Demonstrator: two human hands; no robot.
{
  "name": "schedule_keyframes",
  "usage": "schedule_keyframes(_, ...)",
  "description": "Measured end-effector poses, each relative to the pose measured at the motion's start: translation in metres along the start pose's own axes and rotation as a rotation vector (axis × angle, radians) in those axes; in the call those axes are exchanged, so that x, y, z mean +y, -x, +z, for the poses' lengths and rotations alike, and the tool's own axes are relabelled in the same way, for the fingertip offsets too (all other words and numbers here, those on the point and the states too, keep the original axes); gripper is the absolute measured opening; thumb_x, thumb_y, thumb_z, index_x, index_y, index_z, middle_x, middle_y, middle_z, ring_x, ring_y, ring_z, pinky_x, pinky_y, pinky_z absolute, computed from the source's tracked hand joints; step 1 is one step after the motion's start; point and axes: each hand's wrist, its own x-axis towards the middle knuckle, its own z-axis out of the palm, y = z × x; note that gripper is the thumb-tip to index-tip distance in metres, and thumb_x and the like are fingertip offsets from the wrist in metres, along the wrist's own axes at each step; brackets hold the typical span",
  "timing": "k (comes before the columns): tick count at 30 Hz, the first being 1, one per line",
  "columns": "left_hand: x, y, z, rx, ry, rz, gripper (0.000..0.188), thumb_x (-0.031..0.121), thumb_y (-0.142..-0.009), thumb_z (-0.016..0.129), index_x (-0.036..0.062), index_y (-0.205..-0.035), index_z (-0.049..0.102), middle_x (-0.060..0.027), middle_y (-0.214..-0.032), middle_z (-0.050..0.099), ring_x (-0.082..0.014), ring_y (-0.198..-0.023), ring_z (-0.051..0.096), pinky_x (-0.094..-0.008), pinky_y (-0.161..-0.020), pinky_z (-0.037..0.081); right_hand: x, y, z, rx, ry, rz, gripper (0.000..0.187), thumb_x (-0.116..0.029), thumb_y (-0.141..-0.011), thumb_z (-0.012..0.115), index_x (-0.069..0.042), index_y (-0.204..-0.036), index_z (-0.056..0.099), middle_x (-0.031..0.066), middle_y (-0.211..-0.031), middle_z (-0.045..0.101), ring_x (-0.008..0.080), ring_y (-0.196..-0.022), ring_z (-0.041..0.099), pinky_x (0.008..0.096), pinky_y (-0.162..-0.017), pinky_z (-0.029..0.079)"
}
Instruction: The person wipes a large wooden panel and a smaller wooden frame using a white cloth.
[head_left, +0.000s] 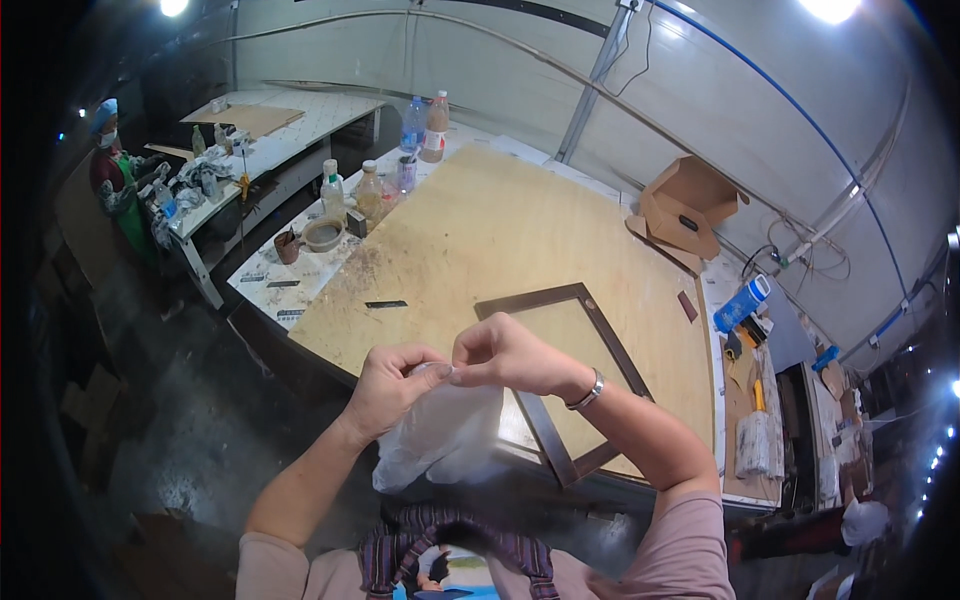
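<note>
Pinched between my left hand (392,388) and my right hand (512,358) is the top edge of a thin white plastic bag (440,430). Both hands are closed, thumbs against fingers, nearly touching each other. The bag hangs down in front of my body, past the table's near edge. A dark brown rectangular frame (612,345) lies on the plywood sheet (450,250), partly behind my right hand and forearm. What is inside the bag, if anything, I cannot make out.
Bottles (368,190), a round bowl (322,236) and a small brown cup (287,246) stand along the left edge. At far right sit an open cardboard box (685,205) and a blue bottle (742,303). A person (118,180) stands by another table at far left.
</note>
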Motion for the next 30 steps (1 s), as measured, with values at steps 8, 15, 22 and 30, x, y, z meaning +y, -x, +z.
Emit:
schedule_keyframes(8, -0.021, 0.021, 0.0, 0.077, -0.073, 0.024, 0.013, 0.006, -0.088, 0.06, -0.0024, -0.078, 0.062, 0.0024, -0.072, 0.058, -0.0032, -0.067, 0.049, -0.0183, -0.06, 0.039, 0.013, 0.007, 0.035, 0.094, 0.167, -0.051, 0.026, -0.015, -0.081, 0.063, 0.007, -0.07, 0.057, 0.0092, -0.052, 0.042, 0.0081, -0.052, 0.036, 0.0292, -0.047, 0.033)
schedule_keyframes(15, -0.037, 0.03, -0.005, 0.162, 0.074, -0.053, 0.021, 0.008, -0.09, 0.056, -0.0004, -0.071, 0.058, 0.0034, -0.066, 0.054, -0.0024, -0.063, 0.045, -0.0184, -0.056, 0.036, 0.038, 0.0, 0.084, 0.332, 0.691, -0.638, 0.01, -0.006, -0.071, 0.063, -0.002, -0.072, 0.054, 0.0105, -0.068, 0.052, 0.0287, -0.06, 0.057, 0.0384, -0.053, 0.046)
schedule_keyframes(22, -0.07, 0.02, -0.057, 0.521, -0.126, 0.035, 0.021, 0.009, -0.089, 0.055, -0.0007, -0.07, 0.058, 0.0042, -0.063, 0.05, -0.0033, -0.061, 0.042, -0.0216, -0.053, 0.033, 0.055, -0.005, 0.09, 0.266, 0.463, -0.488, 0.012, -0.011, -0.079, 0.065, -0.004, -0.075, 0.056, 0.0145, -0.07, 0.058, 0.0327, -0.063, 0.058, 0.0396, -0.057, 0.047)
schedule_keyframes(30, -0.061, 0.078, -0.107, -0.278, -1.086, -0.013, 0.022, 0.029, -0.076, 0.065, 0.0101, -0.085, 0.069, -0.0141, -0.073, 0.064, -0.0332, -0.071, 0.062, -0.0391, -0.063, 0.05, 0.078, -0.003, 0.036, 0.202, 0.51, -0.398, 0.021, -0.004, -0.066, 0.074, 0.0, -0.067, 0.054, 0.0155, -0.061, 0.049, 0.0298, -0.056, 0.05, 0.0358, -0.052, 0.04)
